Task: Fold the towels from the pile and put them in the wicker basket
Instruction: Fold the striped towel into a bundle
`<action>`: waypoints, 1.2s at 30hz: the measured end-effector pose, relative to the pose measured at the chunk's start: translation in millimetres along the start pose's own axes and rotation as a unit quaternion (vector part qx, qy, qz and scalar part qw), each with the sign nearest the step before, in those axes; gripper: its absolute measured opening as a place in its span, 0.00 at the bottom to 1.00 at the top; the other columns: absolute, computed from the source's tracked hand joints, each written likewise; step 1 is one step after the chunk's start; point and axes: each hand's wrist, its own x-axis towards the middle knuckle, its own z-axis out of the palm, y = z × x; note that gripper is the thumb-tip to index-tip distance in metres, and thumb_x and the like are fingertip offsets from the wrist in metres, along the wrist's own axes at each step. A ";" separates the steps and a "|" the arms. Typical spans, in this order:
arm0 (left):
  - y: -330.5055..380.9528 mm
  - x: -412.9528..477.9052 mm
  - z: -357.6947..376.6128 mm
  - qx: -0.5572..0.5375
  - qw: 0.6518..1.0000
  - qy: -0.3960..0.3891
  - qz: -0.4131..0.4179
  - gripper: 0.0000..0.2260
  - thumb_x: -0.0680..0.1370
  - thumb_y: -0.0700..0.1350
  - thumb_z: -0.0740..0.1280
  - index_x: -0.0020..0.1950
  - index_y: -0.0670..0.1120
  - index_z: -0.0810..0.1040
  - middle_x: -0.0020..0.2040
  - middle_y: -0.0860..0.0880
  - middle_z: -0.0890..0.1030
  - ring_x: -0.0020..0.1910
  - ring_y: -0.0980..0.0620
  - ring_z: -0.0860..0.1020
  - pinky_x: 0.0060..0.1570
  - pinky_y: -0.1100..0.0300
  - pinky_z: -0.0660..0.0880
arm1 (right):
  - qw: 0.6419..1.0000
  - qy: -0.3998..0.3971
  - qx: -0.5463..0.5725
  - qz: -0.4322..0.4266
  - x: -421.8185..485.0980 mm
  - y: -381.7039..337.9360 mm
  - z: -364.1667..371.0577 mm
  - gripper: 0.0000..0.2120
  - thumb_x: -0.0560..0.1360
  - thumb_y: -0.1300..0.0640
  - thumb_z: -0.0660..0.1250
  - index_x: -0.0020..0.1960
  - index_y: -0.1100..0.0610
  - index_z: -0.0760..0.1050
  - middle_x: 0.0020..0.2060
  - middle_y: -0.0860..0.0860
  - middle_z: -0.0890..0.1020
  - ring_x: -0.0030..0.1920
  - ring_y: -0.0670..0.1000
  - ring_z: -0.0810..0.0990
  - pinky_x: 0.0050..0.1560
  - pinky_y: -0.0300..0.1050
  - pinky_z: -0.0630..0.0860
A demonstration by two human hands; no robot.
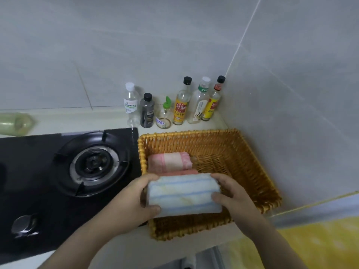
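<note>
We hold folded blue-striped towel (184, 194) over wicker basket (258, 171), left hand (136, 197) and right hand (231, 195) gripping ends to keep fold intact; pink towels (169, 161) already inside.

Rectangular tan wicker basket (258, 181) sits on pale counter (77, 121), just right of black glass gas stove (38, 171). Left hand (132, 199) and right hand (233, 195) grip opposite ends of folded blue-striped terry towel (182, 193) over basket's front-left. Rolled pink-and-cream towel (169, 161) lies in basket behind it. Row of six condiment bottles (172, 105) stands behind basket.
</note>
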 end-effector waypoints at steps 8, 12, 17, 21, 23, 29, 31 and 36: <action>29.5 5.7 40.9 0.008 0.998 0.022 -0.066 0.26 0.70 0.48 0.74 0.61 0.67 0.66 0.56 0.61 0.74 0.53 0.61 0.75 0.46 0.66 0.74 | 0.990 -0.138 -0.042 -0.001 37.4 10.7 -55.0 0.24 0.75 0.61 0.69 0.63 0.36 0.73 0.60 0.36 0.77 0.62 0.36 0.74 0.59 0.40 0.74; 40.0 10.3 53.4 0.014 0.993 -0.016 -0.115 0.25 0.71 0.46 0.74 0.60 0.63 0.66 0.51 0.57 0.75 0.48 0.58 0.76 0.38 0.67 0.73 | 0.969 -0.232 -0.080 0.031 57.6 27.9 -74.9 0.27 0.73 0.61 0.73 0.64 0.37 0.71 0.62 0.37 0.76 0.62 0.35 0.73 0.57 0.34 0.72; 50.4 23.8 60.0 0.138 0.969 -0.079 -0.192 0.27 0.71 0.47 0.71 0.65 0.59 0.61 0.52 0.56 0.74 0.46 0.56 0.76 0.40 0.62 0.76 | 0.933 -0.306 -0.184 0.055 80.1 44.0 -67.8 0.27 0.63 0.54 0.74 0.60 0.39 0.72 0.57 0.44 0.79 0.59 0.44 0.77 0.61 0.45 0.75; 52.3 37.3 70.5 0.178 0.937 -0.139 -0.266 0.27 0.70 0.43 0.69 0.65 0.54 0.60 0.48 0.49 0.76 0.45 0.45 0.81 0.37 0.52 0.79 | 0.897 -0.346 -0.263 0.078 92.3 53.9 -50.3 0.30 0.61 0.53 0.73 0.61 0.43 0.69 0.54 0.48 0.79 0.54 0.50 0.79 0.58 0.46 0.76; 51.4 45.5 77.0 0.213 0.922 -0.166 -0.278 0.30 0.72 0.42 0.69 0.69 0.49 0.59 0.46 0.51 0.75 0.42 0.49 0.79 0.34 0.57 0.76 | 0.878 -0.358 -0.305 0.091 95.3 56.4 -42.6 0.31 0.62 0.52 0.72 0.63 0.42 0.68 0.53 0.49 0.79 0.53 0.52 0.79 0.56 0.49 0.77; 43.7 60.9 89.5 0.268 0.892 -0.174 -0.320 0.34 0.73 0.38 0.68 0.75 0.43 0.56 0.54 0.47 0.76 0.47 0.50 0.76 0.39 0.60 0.74 | 0.872 -0.346 -0.326 0.113 102.0 65.2 -23.8 0.31 0.65 0.57 0.71 0.67 0.48 0.68 0.52 0.50 0.79 0.53 0.51 0.78 0.56 0.47 0.78; 36.1 64.6 95.5 0.283 0.884 -0.174 -0.330 0.38 0.72 0.38 0.70 0.77 0.43 0.52 0.60 0.45 0.75 0.53 0.47 0.76 0.47 0.57 0.75 | 0.874 -0.330 -0.344 0.092 101.0 68.1 -18.9 0.31 0.66 0.57 0.71 0.67 0.48 0.67 0.52 0.49 0.78 0.49 0.48 0.77 0.49 0.42 0.78; 29.6 68.6 115.6 0.295 0.878 -0.125 -0.355 0.35 0.77 0.38 0.64 0.79 0.43 0.47 0.76 0.38 0.60 0.70 0.40 0.69 0.67 0.49 0.71 | 0.877 -0.306 -0.369 0.034 95.0 76.4 -9.1 0.29 0.69 0.55 0.72 0.66 0.51 0.64 0.49 0.47 0.73 0.44 0.45 0.73 0.36 0.34 0.69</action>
